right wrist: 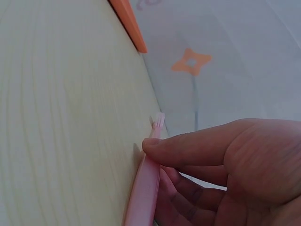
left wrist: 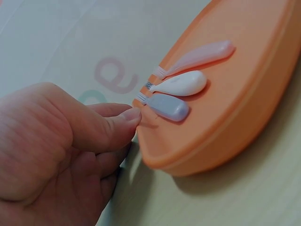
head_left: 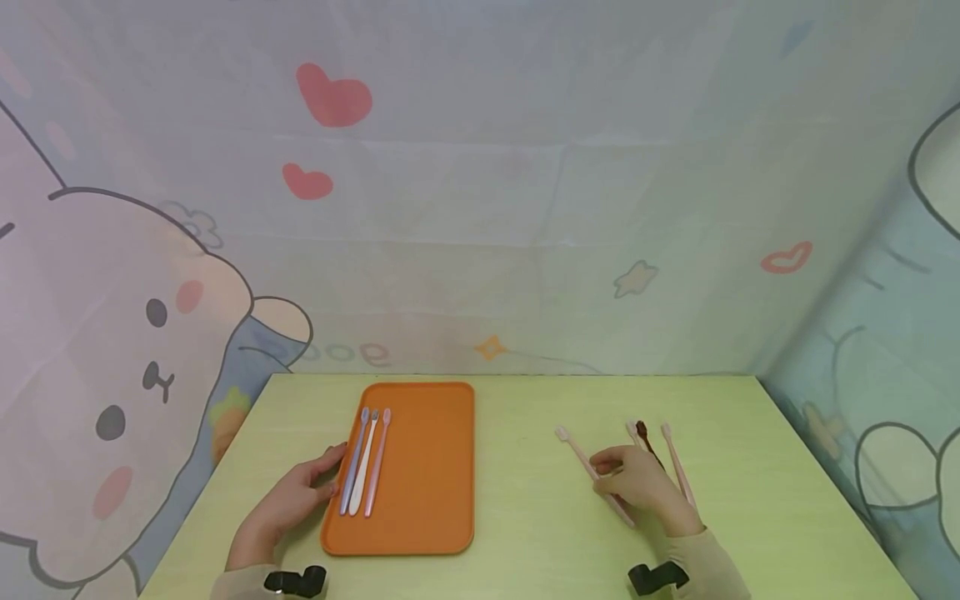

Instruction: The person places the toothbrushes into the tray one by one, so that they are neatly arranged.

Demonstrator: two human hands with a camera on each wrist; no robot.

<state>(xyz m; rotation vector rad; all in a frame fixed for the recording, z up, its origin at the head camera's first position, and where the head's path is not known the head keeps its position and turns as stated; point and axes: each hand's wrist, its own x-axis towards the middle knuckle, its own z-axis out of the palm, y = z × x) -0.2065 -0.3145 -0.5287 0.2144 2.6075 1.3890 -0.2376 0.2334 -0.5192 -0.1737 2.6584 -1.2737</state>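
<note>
My left hand point(head_left: 288, 502) grips the left rim of an orange tray point(head_left: 429, 467), thumb tip on the edge in the left wrist view. Side by side on the tray's left part lie three toothbrushes: a blue-purple one point(head_left: 352, 471), a white one point(head_left: 363, 473) and a pink one point(head_left: 377, 468). To the right of the tray, my right hand point(head_left: 643, 485) pinches a light pink toothbrush point(right wrist: 145, 193) between thumb and fingers. Its bristle head point(head_left: 562, 433) points up and left, and its handle slants low over the table.
Beyond my right hand lie a dark brown toothbrush point(head_left: 642, 430) and a pale one point(head_left: 632, 427), both partly hidden by it. Another pink toothbrush point(head_left: 677, 465) lies to its right. The pale table point(head_left: 517, 500) ends at a printed cloth backdrop point(head_left: 480, 250).
</note>
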